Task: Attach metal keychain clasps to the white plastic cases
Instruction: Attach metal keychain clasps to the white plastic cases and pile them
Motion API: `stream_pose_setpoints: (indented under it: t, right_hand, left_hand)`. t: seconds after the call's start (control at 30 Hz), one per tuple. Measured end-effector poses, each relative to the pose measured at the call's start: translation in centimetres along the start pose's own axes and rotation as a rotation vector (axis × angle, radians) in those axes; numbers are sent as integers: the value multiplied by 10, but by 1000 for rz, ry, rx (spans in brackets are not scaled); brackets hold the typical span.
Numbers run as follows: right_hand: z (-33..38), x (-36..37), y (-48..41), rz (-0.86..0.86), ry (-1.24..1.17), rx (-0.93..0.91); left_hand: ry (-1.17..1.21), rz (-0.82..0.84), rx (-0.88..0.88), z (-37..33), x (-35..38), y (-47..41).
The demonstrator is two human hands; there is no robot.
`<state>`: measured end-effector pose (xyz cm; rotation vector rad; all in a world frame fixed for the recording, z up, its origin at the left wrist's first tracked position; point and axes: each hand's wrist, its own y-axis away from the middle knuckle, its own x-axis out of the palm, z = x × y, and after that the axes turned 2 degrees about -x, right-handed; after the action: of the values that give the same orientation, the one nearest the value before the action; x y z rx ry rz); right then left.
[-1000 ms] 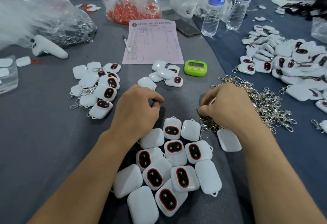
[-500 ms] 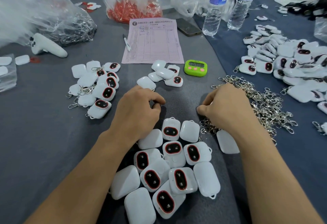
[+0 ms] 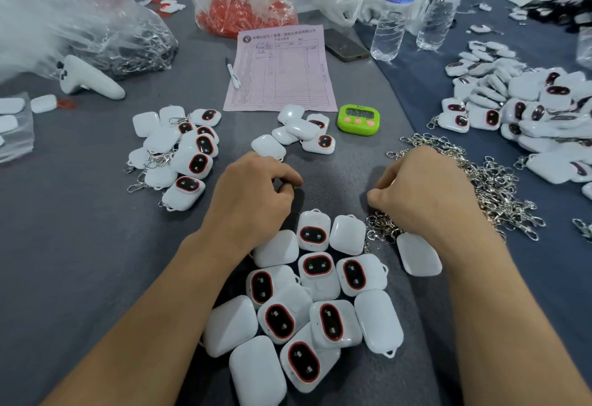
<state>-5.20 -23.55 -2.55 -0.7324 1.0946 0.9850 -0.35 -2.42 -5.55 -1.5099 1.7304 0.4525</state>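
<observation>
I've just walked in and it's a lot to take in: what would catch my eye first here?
Probably the heap of white plastic cases front and centre, many showing red-ringed dark ovals. Right of it, by the right hand, glitters a tangle of metal clasps, and a bright green timer sits farther back.

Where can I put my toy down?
On the bare grey cloth left of the left arm, nearer than the clasped cases. A small gap lies between the left hand and right hand. The right is crowded with loose clasps and piled cases.
</observation>
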Motion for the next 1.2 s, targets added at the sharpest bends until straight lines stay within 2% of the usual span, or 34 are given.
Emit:
stream_pose_setpoints:
  t: [0.17,0.4,0.6,0.73,1.0,1.2]
  right_hand:
    - [-3,3,-3,10,-38,-23]
    - [-8,-9,-1,181,-126,-104]
    - [-8,-3,-4,26,-148,-55]
    - [-9,2,-7,26,-155,-50]
    - [15,22,0,-80,-149,-131]
    - [18,24,2,-51,-217,-137]
  left_hand:
    - [-7,1,3,1,1,0]
    - [-19,-8,6,5,1,0]
    - [-7,5,17,7,0,-2]
    - [11,16,10,6,0,-3]
    - [47,49,-12,2,-2,-3]
    - [84,88,29,2,1,-3]
